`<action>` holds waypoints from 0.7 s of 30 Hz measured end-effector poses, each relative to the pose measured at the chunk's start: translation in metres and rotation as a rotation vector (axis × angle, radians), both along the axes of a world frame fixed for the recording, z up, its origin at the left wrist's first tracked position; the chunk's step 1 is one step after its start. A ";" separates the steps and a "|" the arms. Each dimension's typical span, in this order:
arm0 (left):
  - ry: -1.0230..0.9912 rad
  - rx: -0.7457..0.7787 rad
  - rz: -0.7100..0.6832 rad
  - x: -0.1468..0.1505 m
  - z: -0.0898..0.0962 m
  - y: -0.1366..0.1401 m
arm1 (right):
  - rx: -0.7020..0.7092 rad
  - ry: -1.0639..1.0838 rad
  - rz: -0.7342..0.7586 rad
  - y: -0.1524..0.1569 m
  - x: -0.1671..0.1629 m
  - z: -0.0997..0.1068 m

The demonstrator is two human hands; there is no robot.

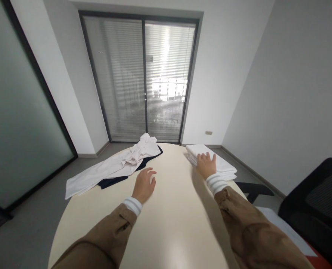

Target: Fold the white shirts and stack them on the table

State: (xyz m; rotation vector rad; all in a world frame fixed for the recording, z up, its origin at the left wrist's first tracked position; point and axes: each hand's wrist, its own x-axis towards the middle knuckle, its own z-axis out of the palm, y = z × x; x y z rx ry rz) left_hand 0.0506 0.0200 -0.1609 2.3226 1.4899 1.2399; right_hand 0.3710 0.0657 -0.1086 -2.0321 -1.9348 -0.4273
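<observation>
My right hand (207, 164) rests on the near left side of a folded white cloth stack (220, 160), fingers spread over its top. Over the middle of the table my left hand (145, 184) holds nothing, its fingers apart and slightly curled. Just beyond it lies a crumpled off-white garment (112, 168), stretched along the table's left edge and bunched at its far end. A dark navy cloth (114, 182) shows partly from beneath that garment; the rest of it is covered.
Both hands are above a rounded cream table (166, 224). A black mesh office chair (319, 201) stands at the right, with white and red material (289, 229) near its seat. Behind the table is a glass partition with blinds (143, 78).
</observation>
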 end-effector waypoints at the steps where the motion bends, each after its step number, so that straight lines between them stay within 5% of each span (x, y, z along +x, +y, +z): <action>1: 0.028 0.065 0.107 -0.006 0.003 0.005 | 0.066 -0.012 0.056 -0.004 -0.009 -0.005; 4: 0.082 0.136 0.360 -0.028 0.006 0.020 | 0.101 0.038 0.275 -0.017 -0.032 -0.029; 8: 0.185 -0.033 0.456 -0.051 -0.006 0.038 | 0.024 0.184 0.393 -0.027 -0.040 -0.058; 13: 0.296 -0.063 0.440 -0.055 -0.020 0.048 | -0.032 0.321 0.465 -0.027 -0.029 -0.069; 21: 0.312 0.210 0.244 -0.047 0.000 0.039 | -0.051 0.337 0.491 -0.026 -0.028 -0.071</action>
